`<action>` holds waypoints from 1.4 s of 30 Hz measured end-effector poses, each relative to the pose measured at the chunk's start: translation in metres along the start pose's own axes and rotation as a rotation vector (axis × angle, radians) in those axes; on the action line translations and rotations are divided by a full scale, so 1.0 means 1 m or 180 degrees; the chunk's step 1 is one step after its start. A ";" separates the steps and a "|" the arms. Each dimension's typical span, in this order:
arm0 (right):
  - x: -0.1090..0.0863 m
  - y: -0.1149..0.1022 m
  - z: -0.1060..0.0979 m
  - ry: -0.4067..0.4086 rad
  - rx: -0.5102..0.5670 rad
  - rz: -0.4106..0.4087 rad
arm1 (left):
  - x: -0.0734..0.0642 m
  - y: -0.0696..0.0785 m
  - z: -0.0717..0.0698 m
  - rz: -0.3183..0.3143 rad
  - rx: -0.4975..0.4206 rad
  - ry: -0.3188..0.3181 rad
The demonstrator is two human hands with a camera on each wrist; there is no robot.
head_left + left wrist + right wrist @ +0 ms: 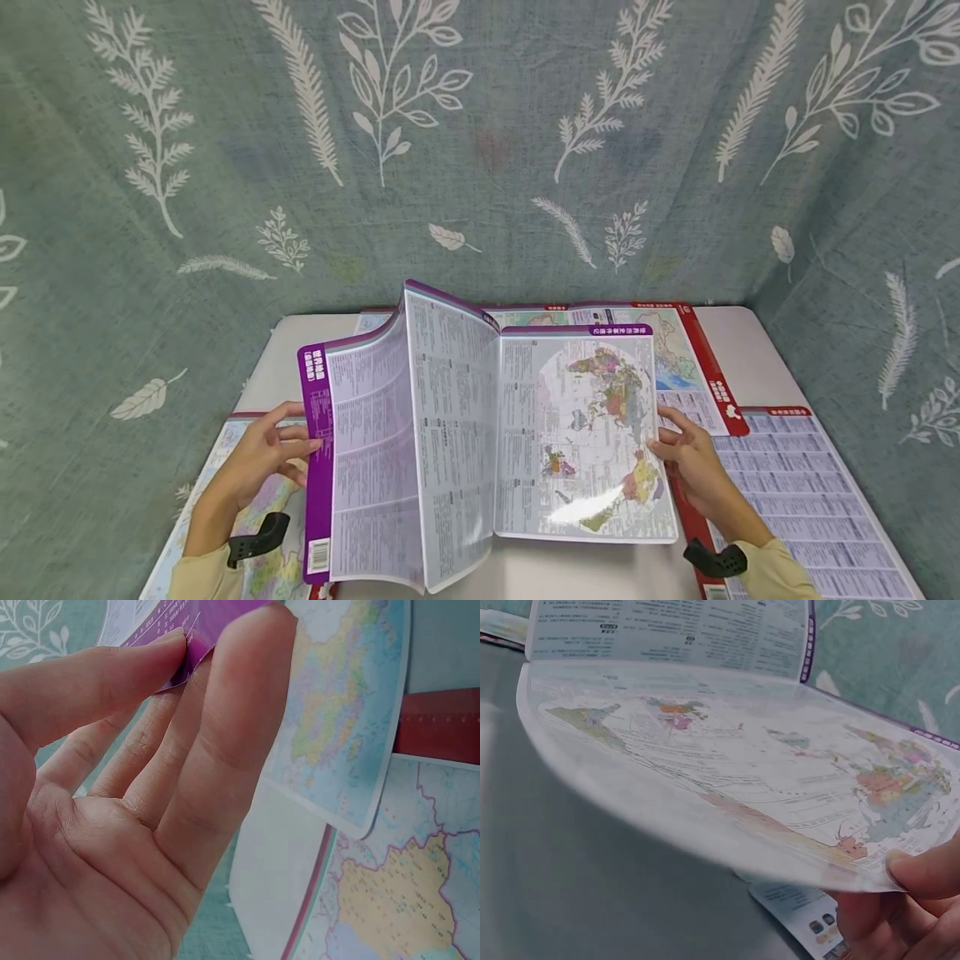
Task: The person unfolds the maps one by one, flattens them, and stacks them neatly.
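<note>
A glossy fold-out world map [585,433] is held up between both hands, its panels partly unfolded and one fold standing upright in the middle. My left hand [258,458] pinches its purple left edge [318,500] between thumb and fingers. In the left wrist view, the thumb lies on the purple strip [196,646] and fingers pass behind it. At the opposite side, my right hand [693,462] pinches the right edge, thumb on top. The right wrist view shows the map panel [727,772] bowed, its near edge raised over the white table.
Other laminated maps lie under and around it: a red-edged one [708,375] behind, a coloured map [262,508] at left, and a text-filled sheet [802,483] at right. They rest on a white table [322,327]. A green leaf-patterned cloth [480,208] hangs behind.
</note>
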State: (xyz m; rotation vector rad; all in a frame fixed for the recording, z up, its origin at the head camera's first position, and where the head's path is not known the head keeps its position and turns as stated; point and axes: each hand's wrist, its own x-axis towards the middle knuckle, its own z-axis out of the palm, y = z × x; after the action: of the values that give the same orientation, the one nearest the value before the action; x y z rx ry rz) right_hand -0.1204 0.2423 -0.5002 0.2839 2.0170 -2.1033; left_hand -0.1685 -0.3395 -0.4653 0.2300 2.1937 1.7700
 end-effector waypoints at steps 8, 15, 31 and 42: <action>0.003 -0.003 -0.005 -0.0073 0.0130 -0.0109 | -0.002 0.005 0.000 -0.0005 0.0027 0.0032; 0.005 -0.007 -0.012 -0.0003 0.0067 -0.0127 | -0.001 0.008 -0.001 0.0086 0.0104 0.0027; 0.008 -0.015 -0.029 0.0154 -0.0062 -0.0190 | 0.009 0.008 -0.001 0.0072 0.0193 0.0112; 0.011 -0.018 -0.036 0.0107 0.0153 -0.0368 | 0.010 0.011 -0.003 0.0034 0.0231 0.0172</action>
State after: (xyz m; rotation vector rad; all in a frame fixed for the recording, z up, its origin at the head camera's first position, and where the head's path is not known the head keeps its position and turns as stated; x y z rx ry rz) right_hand -0.1362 0.2783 -0.4877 0.2165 2.0499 -2.2329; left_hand -0.1795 -0.3369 -0.4555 0.2130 2.3012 1.7233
